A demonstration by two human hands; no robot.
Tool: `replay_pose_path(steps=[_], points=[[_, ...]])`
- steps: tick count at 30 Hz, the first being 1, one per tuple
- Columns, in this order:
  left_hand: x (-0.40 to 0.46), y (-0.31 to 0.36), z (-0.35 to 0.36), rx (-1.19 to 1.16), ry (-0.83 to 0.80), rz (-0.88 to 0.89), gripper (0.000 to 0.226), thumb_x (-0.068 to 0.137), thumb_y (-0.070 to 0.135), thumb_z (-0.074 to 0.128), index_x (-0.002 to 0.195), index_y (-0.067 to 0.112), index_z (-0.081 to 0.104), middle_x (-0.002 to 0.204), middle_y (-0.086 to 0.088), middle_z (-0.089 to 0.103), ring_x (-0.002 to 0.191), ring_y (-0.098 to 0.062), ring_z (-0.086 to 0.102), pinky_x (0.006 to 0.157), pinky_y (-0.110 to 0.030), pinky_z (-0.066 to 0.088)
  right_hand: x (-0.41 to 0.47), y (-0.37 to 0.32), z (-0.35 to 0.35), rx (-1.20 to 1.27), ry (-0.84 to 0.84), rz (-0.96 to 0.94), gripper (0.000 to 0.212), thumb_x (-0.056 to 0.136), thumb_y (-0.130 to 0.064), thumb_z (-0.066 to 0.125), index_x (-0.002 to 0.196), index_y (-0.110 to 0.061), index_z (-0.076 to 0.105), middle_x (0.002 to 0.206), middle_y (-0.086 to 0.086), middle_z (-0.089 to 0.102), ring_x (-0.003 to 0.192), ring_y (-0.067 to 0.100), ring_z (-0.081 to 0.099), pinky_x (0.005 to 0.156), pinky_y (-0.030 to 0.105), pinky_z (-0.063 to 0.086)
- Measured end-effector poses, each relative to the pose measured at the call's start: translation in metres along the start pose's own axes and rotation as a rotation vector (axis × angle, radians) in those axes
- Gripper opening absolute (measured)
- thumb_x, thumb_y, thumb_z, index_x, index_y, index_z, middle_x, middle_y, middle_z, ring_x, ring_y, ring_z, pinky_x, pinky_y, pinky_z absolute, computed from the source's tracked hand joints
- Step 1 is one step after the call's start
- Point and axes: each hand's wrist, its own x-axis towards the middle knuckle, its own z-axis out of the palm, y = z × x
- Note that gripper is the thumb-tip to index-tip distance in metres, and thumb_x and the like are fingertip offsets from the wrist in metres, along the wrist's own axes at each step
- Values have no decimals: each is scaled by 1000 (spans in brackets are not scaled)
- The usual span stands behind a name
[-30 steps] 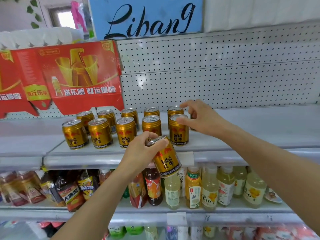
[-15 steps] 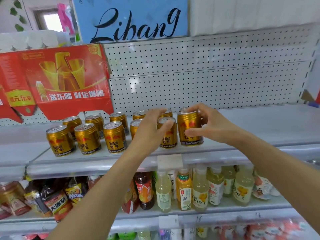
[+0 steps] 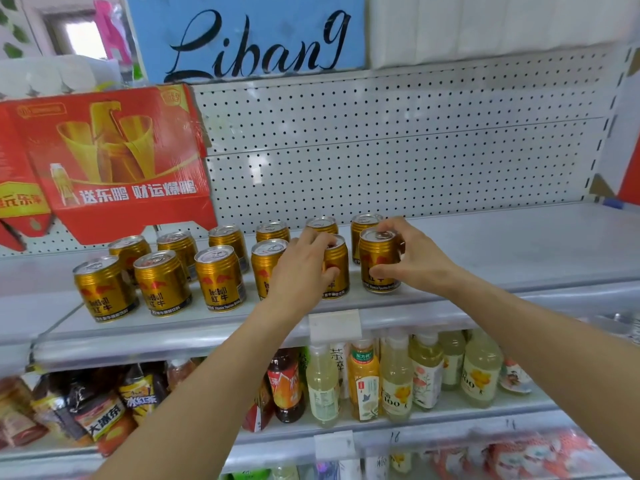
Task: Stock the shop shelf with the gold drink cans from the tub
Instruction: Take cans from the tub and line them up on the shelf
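Note:
Several gold drink cans (image 3: 219, 277) stand in two rows on the grey upper shelf (image 3: 502, 251). My left hand (image 3: 301, 271) wraps around a front-row gold can (image 3: 337, 268) that stands on the shelf. My right hand (image 3: 412, 258) grips the rightmost front gold can (image 3: 377, 261), fingers over its top and side, with the can upright on the shelf. Another can (image 3: 362, 223) stands just behind it. The tub is out of view.
A red cardboard display box (image 3: 114, 161) hangs at the back left above the cans. The shelf stretches bare to the right of my right hand. Below, a lower shelf holds bottled drinks (image 3: 394, 379) and a white price tag (image 3: 334, 323) on the edge.
The can my left hand carried below the shelf edge went up onto the shelf as the rightmost front can. My right hand has taken it; my left hand has moved to the can beside it.

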Motion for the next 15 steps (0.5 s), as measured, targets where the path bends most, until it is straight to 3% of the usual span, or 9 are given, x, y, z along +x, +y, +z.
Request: replay_pose_path(steps=[6,9,11,15], points=[[-2,4,5,37,5,-9,47,91,29,60,135,23,45,130,-1,45,119,-23,45,89,-33,45,-3,6,4,-26,14,13,61,76,-18,79,126,-27,44,117,-1,53,91,5,54,64,6,39],[-6,12,3,121,30,-20,52,90,37,58,138,21,44,136,-2,46,127,-21,39,99,-32,39,-7,6,2,-108,10,17,71,79,-26,76,138,-28,37,134,4,45,117,19,48,90,24,43],[-14,24,2,153,95,-5,55,89,41,58,138,18,46,137,-4,47,129,-22,39,105,-34,35,-18,9,-6,-222,42,-11,78,81,-35,72,145,-29,29,145,3,34,131,20,37,105,35,37],[-43,72,15,77,205,85,58,88,47,52,137,15,47,135,-5,51,126,-23,45,106,-38,39,-71,26,-34,-388,199,-149,63,87,-38,64,142,-26,36,145,-2,37,132,16,36,101,40,43]])
